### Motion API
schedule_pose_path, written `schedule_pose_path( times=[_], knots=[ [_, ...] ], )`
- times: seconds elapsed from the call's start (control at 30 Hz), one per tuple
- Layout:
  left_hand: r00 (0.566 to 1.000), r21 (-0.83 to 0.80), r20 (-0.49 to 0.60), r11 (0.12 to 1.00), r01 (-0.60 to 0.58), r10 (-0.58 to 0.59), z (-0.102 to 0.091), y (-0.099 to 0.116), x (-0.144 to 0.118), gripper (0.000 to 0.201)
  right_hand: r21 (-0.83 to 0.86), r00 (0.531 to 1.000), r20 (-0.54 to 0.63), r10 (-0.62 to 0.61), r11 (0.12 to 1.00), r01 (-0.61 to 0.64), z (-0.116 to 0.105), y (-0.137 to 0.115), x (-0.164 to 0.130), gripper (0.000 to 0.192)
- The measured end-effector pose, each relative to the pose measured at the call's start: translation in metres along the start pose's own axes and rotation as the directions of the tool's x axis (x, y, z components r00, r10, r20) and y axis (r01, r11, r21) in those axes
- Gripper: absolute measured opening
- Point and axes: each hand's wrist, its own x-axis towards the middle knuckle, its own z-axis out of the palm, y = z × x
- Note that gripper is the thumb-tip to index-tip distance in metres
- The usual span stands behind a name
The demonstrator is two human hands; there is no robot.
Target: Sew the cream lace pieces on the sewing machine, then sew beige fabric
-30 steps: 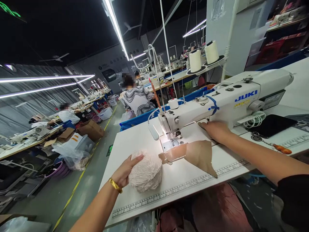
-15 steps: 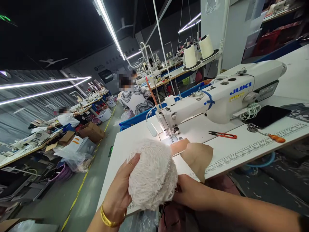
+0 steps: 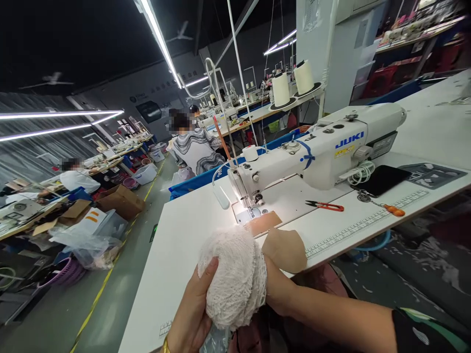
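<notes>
A fuzzy white bundle [image 3: 233, 279] of lace-like cloth sits at the near edge of the white table [image 3: 176, 245], held up between both hands. The left hand [image 3: 193, 314] cups it from the left and below, thumb pressed across its front. The right hand [image 3: 277, 291] presses against its right side; its fingers are hidden behind the bundle, so how they close on it cannot be told.

Just behind the bundle, touching its upper right, lies a tan fabric piece [image 3: 285, 249], partly draped over the table edge. A second tan strip [image 3: 263, 223] lies flat under the needle of the white sewing machine [image 3: 316, 152], lit by the machine's lamp. To the right of that, red-handled snips [image 3: 326, 206] lie on the table, then an orange-handled tool [image 3: 392, 210] on a chain and a black tablet [image 3: 382, 179] beside a coil of white cord [image 3: 360, 172]. Two thread cones [image 3: 292, 83] stand on a rack behind the machine.

Beyond the table, a person in a striped top [image 3: 196, 149] sits facing away at another station. On the left, across a yellow-lined aisle, are cardboard boxes [image 3: 117, 200] and plastic bags [image 3: 83, 247].
</notes>
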Motion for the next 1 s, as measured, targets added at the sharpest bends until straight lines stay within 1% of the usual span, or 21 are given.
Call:
schedule_pose_path(
  times=[0.07,0.13,0.23,0.27,0.3,0.33,0.37,0.4,0.43,0.47,0.53,0.63,0.7,0.73,0.77,0.8,0.83,0.9,0.93,0.97,1.0],
  knots=[
    [1.0,0.036,-0.006,0.999,0.02,-0.02,-0.003,-0.002,0.001,0.09,-0.13,0.999,0.052,-0.016,0.991,0.023,-0.003,-0.008,0.0,0.056],
    [0.999,0.054,-0.013,0.997,0.047,-0.047,-0.007,-0.002,0.002,0.093,-0.271,0.987,0.155,-0.031,0.96,0.073,-0.014,-0.021,-0.004,0.043],
    [0.996,0.048,-0.038,0.996,0.08,-0.078,-0.014,0.003,0.003,0.102,-0.497,0.949,0.305,-0.08,0.837,0.23,-0.049,-0.046,-0.014,0.019],
    [0.996,0.045,-0.055,0.996,0.078,-0.075,-0.016,0.006,0.003,0.103,-0.652,0.931,0.327,-0.163,0.675,0.347,-0.063,-0.054,-0.017,0.016],
    [0.995,0.043,-0.075,0.997,0.063,-0.06,-0.018,0.01,0.004,0.102,-0.794,0.925,0.274,-0.264,0.481,0.372,-0.078,-0.062,-0.019,0.019],
    [0.995,0.042,-0.094,0.998,0.039,-0.035,-0.019,0.014,0.004,0.101,-0.889,0.92,0.215,-0.327,0.325,0.323,-0.091,-0.068,-0.019,0.021],
    [0.994,0.045,-0.109,0.999,0.01,-0.006,-0.019,0.018,0.005,0.098,-0.955,0.929,0.143,-0.342,0.197,0.22,-0.104,-0.072,-0.018,0.032],
    [0.993,0.053,-0.117,0.998,-0.019,0.025,-0.017,0.021,0.006,0.094,-0.99,0.945,0.079,-0.316,0.09,0.112,-0.115,-0.074,-0.016,0.05],
    [0.991,0.062,-0.119,0.997,-0.045,0.052,-0.014,0.024,0.008,0.091,-1.0,0.96,0.014,-0.28,0.007,0.017,-0.125,-0.076,-0.013,0.064],
    [0.991,0.071,-0.116,0.995,-0.065,0.073,-0.011,0.025,0.01,0.088,-0.998,0.969,-0.032,-0.246,-0.046,-0.045,-0.132,-0.076,-0.009,0.069],
    [0.991,0.085,-0.105,0.994,-0.076,0.085,-0.003,0.024,0.015,0.087,-0.993,0.979,-0.067,-0.195,-0.081,-0.084,-0.142,-0.079,-0.002,0.057],
    [0.995,0.061,-0.083,0.996,-0.057,0.062,0.004,0.015,0.023,0.088,-0.998,0.982,-0.05,-0.183,-0.038,-0.058,-0.144,-0.09,0.0,0.023],
    [0.996,0.01,-0.071,0.999,-0.046,0.046,0.006,0.006,0.026,0.086,-0.999,0.959,-0.038,-0.28,-0.015,-0.044,-0.135,-0.102,-0.007,0.004],
    [0.997,-0.018,-0.061,0.999,-0.045,0.044,0.007,0.002,0.027,0.085,-1.0,0.928,-0.018,-0.372,-0.011,-0.024,-0.127,-0.107,-0.012,0.006],
    [0.998,-0.043,-0.049,0.998,-0.045,0.043,0.009,-0.003,0.028,0.084,-0.999,0.854,0.053,-0.518,-0.02,0.049,-0.117,-0.11,-0.018,0.013],
    [0.998,-0.059,-0.034,0.997,-0.049,0.047,0.011,-0.007,0.029,0.083,-0.986,0.756,0.155,-0.636,-0.057,0.154,-0.106,-0.11,-0.024,0.018],
    [0.998,-0.066,-0.021,0.996,-0.063,0.062,0.014,-0.01,0.03,0.083,-0.956,0.673,0.276,-0.686,-0.127,0.264,-0.093,-0.107,-0.03,0.021],
    [0.993,-0.056,-0.015,0.991,-0.121,0.12,0.022,-0.017,0.031,0.084,-0.877,0.561,0.444,-0.699,-0.211,0.431,-0.069,-0.091,-0.036,0.024],
    [0.988,-0.047,-0.025,0.987,-0.156,0.155,0.026,-0.019,0.031,0.086,-0.813,0.54,0.548,-0.639,-0.254,0.524,-0.059,-0.08,-0.037,0.026],
    [0.982,-0.041,-0.038,0.982,-0.187,0.185,0.029,-0.021,0.03,0.088,-0.723,0.489,0.663,-0.567,-0.317,0.614,-0.051,-0.067,-0.036,0.03],
    [0.978,-0.044,-0.054,0.978,-0.203,0.2,0.031,-0.022,0.03,0.088,-0.685,0.475,0.705,-0.526,-0.334,0.647,-0.046,-0.055,-0.033,0.031]
  ],
)
